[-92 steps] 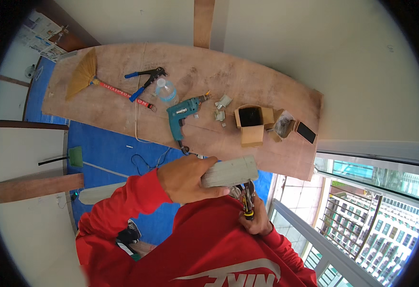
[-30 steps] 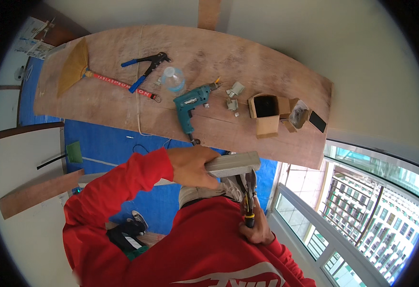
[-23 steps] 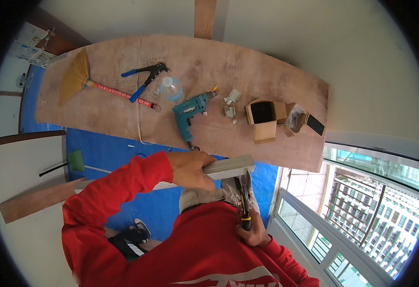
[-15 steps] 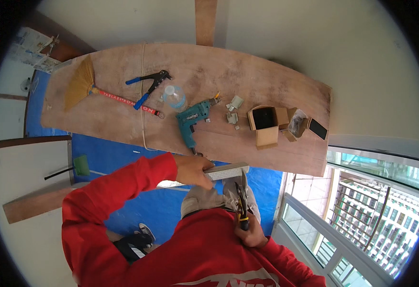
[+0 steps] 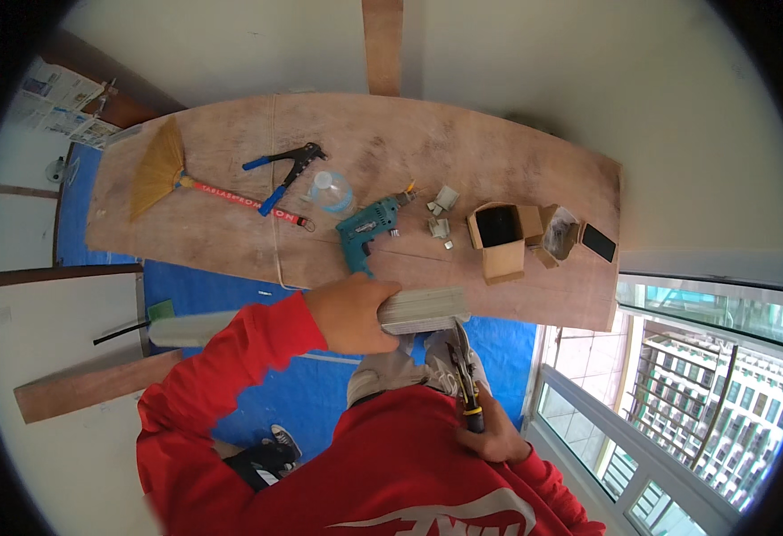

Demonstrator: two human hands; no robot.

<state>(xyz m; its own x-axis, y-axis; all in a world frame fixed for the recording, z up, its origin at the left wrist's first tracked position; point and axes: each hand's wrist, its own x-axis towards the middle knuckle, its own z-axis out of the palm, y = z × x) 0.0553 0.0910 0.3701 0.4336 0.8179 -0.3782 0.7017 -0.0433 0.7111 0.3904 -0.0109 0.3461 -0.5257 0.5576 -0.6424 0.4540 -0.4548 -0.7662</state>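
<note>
My left hand [image 5: 351, 313] is closed around a long pale grey profile strip [image 5: 425, 309], whose ribbed broad face is turned up. The strip runs leftward behind my red sleeve, and its pale far part [image 5: 193, 330] shows beyond the forearm. In my right hand [image 5: 497, 432] is a pair of tin snips [image 5: 466, 380] with black and yellow handles. The jaws point away from me and meet the underside of the strip's right end; whether they bite into it I cannot tell. Both hands are above my lap, at the near edge of a wooden board [image 5: 534, 299].
On the board lie a straw broom [image 5: 161, 170], a blue-handled riveter [image 5: 289, 174], a clear bottle [image 5: 331, 192], a teal drill [image 5: 367, 232], small metal offcuts [image 5: 442, 201], open cardboard boxes [image 5: 503, 262] and a phone [image 5: 598, 242]. Blue sheeting [image 5: 506, 357] covers the floor. A sneaker [image 5: 286, 441] shows below my left arm.
The strip has rolled in my left hand, so its broad ribbed face now shows. Both hands and the snips shift slightly right in the picture, as does the whole scene.
</note>
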